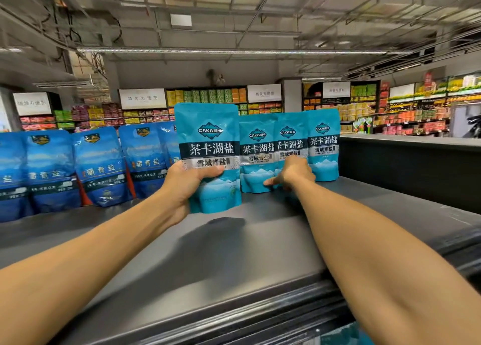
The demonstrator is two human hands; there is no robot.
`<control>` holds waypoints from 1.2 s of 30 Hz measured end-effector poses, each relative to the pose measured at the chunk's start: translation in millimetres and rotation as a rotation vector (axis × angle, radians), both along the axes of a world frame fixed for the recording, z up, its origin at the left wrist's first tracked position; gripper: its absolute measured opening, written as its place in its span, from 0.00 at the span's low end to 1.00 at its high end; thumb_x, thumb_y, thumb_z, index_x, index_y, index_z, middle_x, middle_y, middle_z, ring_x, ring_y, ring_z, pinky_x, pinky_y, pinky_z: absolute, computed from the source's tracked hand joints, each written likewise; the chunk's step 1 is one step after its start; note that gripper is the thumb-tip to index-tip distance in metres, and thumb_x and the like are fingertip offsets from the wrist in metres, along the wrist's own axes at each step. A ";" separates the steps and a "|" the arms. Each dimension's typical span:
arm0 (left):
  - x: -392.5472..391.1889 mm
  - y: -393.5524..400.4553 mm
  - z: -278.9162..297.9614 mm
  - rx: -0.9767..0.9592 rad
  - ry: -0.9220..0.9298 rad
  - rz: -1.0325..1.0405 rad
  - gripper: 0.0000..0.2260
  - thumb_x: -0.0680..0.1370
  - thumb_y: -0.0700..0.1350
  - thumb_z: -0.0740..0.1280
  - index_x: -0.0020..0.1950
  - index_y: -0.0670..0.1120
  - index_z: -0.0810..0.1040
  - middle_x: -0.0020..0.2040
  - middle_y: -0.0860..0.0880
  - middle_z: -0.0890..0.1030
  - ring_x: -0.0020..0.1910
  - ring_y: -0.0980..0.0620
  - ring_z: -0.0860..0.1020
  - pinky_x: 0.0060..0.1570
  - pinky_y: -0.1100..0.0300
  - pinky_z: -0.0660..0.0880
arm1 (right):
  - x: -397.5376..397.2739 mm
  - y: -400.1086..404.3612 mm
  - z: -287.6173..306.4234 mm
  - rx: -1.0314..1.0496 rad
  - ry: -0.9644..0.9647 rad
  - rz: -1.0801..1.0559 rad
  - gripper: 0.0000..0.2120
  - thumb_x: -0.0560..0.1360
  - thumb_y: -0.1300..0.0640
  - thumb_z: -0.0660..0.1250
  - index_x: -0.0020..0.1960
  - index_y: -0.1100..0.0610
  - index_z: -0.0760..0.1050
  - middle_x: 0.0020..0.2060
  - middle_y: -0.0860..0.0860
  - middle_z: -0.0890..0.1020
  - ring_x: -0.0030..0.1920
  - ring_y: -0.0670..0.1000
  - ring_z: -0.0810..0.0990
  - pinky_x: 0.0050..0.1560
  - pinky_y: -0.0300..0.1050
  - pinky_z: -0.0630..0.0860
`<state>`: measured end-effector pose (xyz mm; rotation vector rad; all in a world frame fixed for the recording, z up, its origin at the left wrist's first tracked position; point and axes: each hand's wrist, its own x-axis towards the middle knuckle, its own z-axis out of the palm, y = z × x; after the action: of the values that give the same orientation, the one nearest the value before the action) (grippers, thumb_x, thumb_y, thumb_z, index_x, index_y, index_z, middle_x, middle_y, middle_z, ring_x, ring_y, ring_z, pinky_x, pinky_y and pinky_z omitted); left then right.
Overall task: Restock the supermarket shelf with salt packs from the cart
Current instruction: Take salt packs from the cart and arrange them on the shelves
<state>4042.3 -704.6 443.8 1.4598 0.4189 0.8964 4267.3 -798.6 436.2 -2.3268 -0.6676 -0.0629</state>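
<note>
My left hand (186, 182) grips a teal salt pack (209, 146) by its lower left side and holds it upright just above the dark shelf top (234, 253). To its right, three more teal salt packs (322, 146) stand in a row on the shelf. My right hand (291, 174) rests against the lower part of the middle pack (287, 139), with the thumb pointing left across the pack (256, 149) beside it. The cart is out of view.
Several dark blue salt packs (101, 165) stand in a row along the shelf's left side. A raised black shelf section (406, 162) lies to the right. Far aisles with stocked shelves (208, 97) fill the background. The shelf's front edge (260, 316) runs below my arms.
</note>
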 end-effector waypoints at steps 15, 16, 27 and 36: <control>84.5 -66.2 13.6 0.033 -0.094 -0.116 0.16 0.70 0.33 0.74 0.57 0.41 0.82 0.52 0.43 0.86 0.52 0.41 0.84 0.53 0.44 0.81 | -19.4 -70.9 29.3 0.405 0.442 0.784 0.16 0.69 0.63 0.77 0.56 0.54 0.81 0.53 0.51 0.86 0.56 0.53 0.84 0.61 0.53 0.76; 93.0 -69.9 12.4 0.031 -0.105 -0.108 0.16 0.70 0.33 0.74 0.58 0.41 0.81 0.52 0.42 0.85 0.52 0.41 0.83 0.53 0.45 0.81 | -15.0 -71.5 27.9 0.442 0.418 0.744 0.15 0.69 0.64 0.76 0.55 0.54 0.82 0.52 0.51 0.86 0.55 0.53 0.84 0.61 0.54 0.76; 94.7 -29.9 13.0 0.196 0.251 0.065 0.17 0.81 0.58 0.59 0.51 0.46 0.77 0.49 0.48 0.80 0.48 0.52 0.78 0.39 0.57 0.78 | 79.7 -83.3 14.5 0.518 0.467 0.442 0.18 0.67 0.68 0.76 0.56 0.62 0.78 0.45 0.53 0.87 0.51 0.54 0.85 0.64 0.56 0.75; 78.0 -21.6 6.7 0.101 0.215 0.059 0.18 0.84 0.51 0.51 0.53 0.45 0.78 0.48 0.45 0.79 0.49 0.50 0.77 0.47 0.52 0.78 | 90.7 -63.4 10.9 0.438 0.310 0.395 0.09 0.69 0.62 0.77 0.44 0.53 0.79 0.38 0.45 0.84 0.43 0.45 0.80 0.42 0.39 0.75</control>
<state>4120.4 -726.2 450.4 1.6510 0.5852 0.8193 4358.0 -862.0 447.1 -1.7081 -0.8433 0.2966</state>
